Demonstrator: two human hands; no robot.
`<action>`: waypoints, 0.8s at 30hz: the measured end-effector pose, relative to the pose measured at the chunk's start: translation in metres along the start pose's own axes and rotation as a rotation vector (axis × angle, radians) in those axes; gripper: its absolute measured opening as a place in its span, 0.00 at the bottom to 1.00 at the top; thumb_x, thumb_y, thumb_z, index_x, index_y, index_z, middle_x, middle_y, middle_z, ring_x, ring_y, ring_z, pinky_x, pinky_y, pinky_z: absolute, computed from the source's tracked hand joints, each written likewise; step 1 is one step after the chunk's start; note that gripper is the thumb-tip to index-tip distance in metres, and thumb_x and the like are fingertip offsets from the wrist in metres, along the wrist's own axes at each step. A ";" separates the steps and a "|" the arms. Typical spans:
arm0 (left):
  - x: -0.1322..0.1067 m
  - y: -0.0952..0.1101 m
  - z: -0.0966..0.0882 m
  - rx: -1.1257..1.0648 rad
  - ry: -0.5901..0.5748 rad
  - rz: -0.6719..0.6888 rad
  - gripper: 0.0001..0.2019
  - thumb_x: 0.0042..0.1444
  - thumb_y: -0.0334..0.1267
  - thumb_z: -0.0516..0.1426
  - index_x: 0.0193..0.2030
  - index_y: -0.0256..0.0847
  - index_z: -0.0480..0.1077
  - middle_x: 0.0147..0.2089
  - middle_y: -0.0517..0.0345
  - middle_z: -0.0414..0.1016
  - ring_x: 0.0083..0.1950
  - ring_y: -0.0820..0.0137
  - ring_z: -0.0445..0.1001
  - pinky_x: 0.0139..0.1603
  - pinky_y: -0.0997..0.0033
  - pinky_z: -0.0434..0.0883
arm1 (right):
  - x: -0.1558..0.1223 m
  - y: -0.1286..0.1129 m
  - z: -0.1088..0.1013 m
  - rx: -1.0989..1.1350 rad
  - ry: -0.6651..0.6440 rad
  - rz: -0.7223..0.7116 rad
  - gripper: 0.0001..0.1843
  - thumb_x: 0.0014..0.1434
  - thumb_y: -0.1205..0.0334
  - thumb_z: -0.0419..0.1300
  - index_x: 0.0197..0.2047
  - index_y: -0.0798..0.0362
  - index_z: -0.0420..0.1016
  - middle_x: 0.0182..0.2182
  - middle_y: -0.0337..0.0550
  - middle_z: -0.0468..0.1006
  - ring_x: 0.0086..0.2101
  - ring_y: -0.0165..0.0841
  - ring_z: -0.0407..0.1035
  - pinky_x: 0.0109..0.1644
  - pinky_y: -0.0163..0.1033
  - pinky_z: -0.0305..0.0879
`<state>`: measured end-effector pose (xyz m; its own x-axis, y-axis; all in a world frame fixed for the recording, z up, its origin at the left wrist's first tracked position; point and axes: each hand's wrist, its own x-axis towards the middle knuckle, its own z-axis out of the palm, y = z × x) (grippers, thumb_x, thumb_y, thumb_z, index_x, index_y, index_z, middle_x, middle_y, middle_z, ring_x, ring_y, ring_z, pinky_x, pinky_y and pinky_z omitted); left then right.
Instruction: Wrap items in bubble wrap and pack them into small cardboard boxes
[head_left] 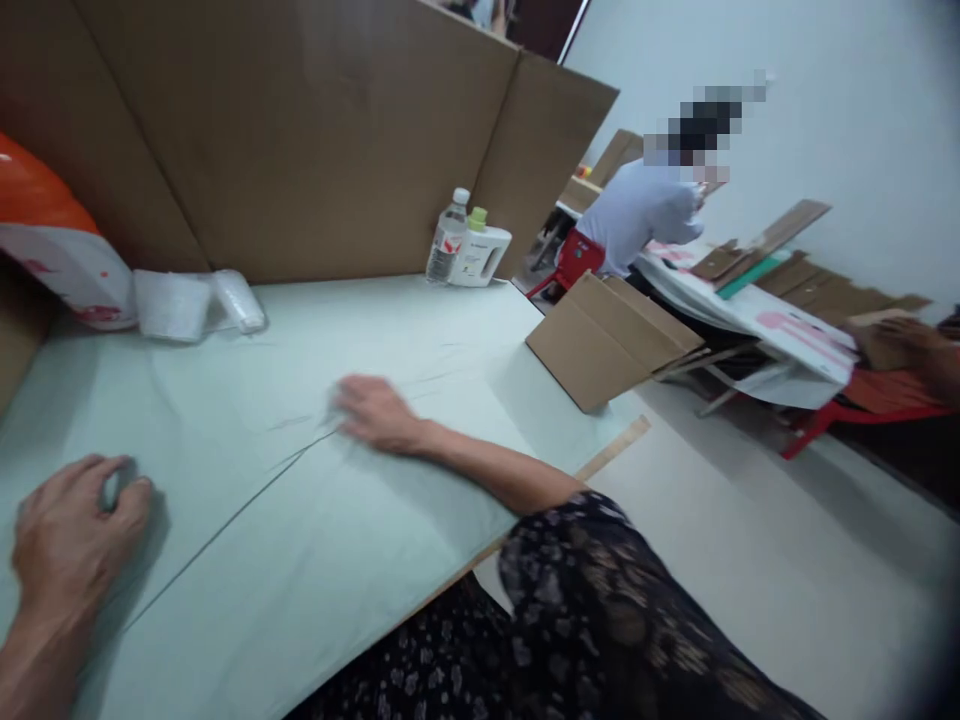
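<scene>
My left hand (79, 530) rests at the left side of the pale green cloth (247, 620) that covers the table. Its fingers curl down, with the thumb apart from the index finger, and nothing shows between them. My right hand (379, 415) is over the middle of the cloth, its fingers smeared by motion. I cannot tell if they hold anything. A thin dark line (225, 525) runs across the cloth from beside my left wrist to the right hand's fingertips; whether it is a thread or a crease is unclear.
A cardboard wall (322, 150) stands behind the table. Along it are an orange-and-white bag (67, 240), a white wrapped bundle (172, 305), a water bottle (448, 240) and a white jug (480, 255). At right are a cardboard box (592, 340) and a seated person (637, 215).
</scene>
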<state>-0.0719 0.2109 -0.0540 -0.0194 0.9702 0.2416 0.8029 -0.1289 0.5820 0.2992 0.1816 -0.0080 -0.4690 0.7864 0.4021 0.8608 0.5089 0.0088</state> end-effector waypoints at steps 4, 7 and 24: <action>0.003 0.014 0.006 0.100 0.121 0.108 0.19 0.54 0.49 0.50 0.44 0.42 0.74 0.57 0.38 0.76 0.63 0.36 0.71 0.66 0.32 0.64 | -0.072 0.111 -0.109 -0.019 0.316 0.297 0.13 0.70 0.52 0.56 0.46 0.49 0.77 0.55 0.52 0.78 0.64 0.45 0.61 0.66 0.55 0.56; 0.003 0.011 0.010 0.142 0.143 0.087 0.18 0.55 0.45 0.50 0.46 0.40 0.75 0.58 0.40 0.77 0.63 0.43 0.72 0.66 0.38 0.66 | -0.121 0.182 -0.179 -0.199 0.456 0.527 0.14 0.66 0.48 0.59 0.47 0.46 0.78 0.60 0.57 0.73 0.67 0.52 0.55 0.67 0.63 0.48; -0.001 0.011 0.007 0.104 0.115 0.047 0.18 0.57 0.44 0.49 0.46 0.38 0.75 0.59 0.37 0.75 0.63 0.46 0.70 0.68 0.40 0.63 | -0.056 0.126 -0.186 -0.247 0.028 0.644 0.10 0.63 0.57 0.61 0.44 0.48 0.82 0.32 0.47 0.82 0.32 0.44 0.74 0.36 0.45 0.63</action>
<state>-0.0586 0.2100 -0.0531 -0.0438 0.9330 0.3572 0.8618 -0.1456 0.4860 0.4711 0.1366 0.1408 0.1528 0.8943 0.4205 0.9876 -0.1536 -0.0322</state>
